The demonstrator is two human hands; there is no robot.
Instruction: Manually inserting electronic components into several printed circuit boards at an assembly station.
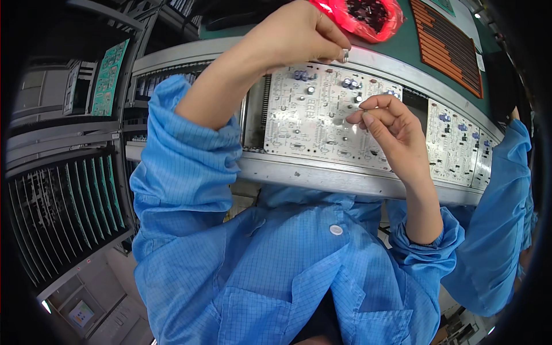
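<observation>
My left hand (305, 35) reaches over the far edge of a white circuit board (322, 138). Its thumb and fingertips are closed on a small silvery electronic component (345, 56), held above the metal rail. Over the right part of the same board is my right hand (397, 127), palm partly turned up. Thumb and fingers there come together in a pinch; whatever lies between them is too small to make out. Blue capacitors (351, 84) and other small parts stand on the board, which rests between two metal rails (345, 183).
Beyond the far rail, a red plastic bag (386, 31) of small dark parts lies on a green surface, beside an orange slotted tray (451, 49). Another populated board (454, 152) sits farther right on the line, near a co-worker's blue sleeve (489, 241). Racks with boards (69, 201) stand left.
</observation>
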